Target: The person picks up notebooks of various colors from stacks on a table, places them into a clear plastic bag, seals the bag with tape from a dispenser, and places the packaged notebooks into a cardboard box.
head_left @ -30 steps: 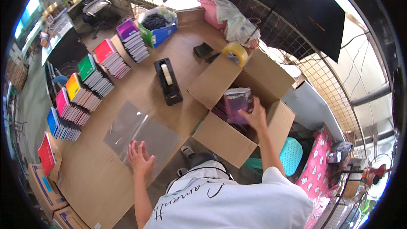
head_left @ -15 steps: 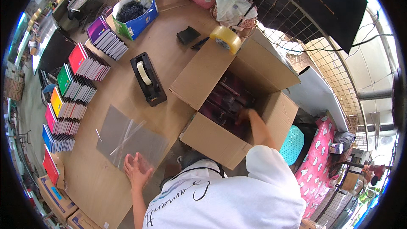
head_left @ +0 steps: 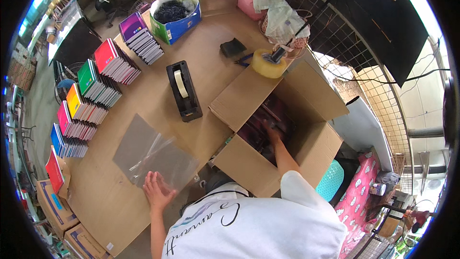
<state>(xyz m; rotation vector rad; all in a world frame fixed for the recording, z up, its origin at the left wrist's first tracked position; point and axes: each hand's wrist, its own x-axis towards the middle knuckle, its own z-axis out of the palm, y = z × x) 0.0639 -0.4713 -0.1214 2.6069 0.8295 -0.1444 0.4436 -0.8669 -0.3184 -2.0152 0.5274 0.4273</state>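
Note:
My left hand [head_left: 157,192] rests palm down with fingers spread, at the near edge of some clear plastic sleeves [head_left: 139,141] on the table. To the right stands an open cardboard box [head_left: 247,163] with its flaps folded out. My right hand [head_left: 273,132] reaches down inside it, over dark, maroon-looking packs [head_left: 256,134]. Shadow hides how its fingers lie, so whether they grip a pack is unclear. A black tape dispenser [head_left: 185,91] with a roll in it stands beyond the sleeves.
Stacks of coloured notebooks [head_left: 117,62] line the table's [head_left: 103,196] left side. A wide yellowish tape roll [head_left: 268,64] sits by the box's far flap. At the back are a blue-green carton [head_left: 177,19] and a dark block [head_left: 233,48]. A turquoise stool [head_left: 330,180] stands at the right.
My right hand has shifted farther inside the box, toward its far left. The whole view has swung slightly. My left hand stays by the plastic sleeves.

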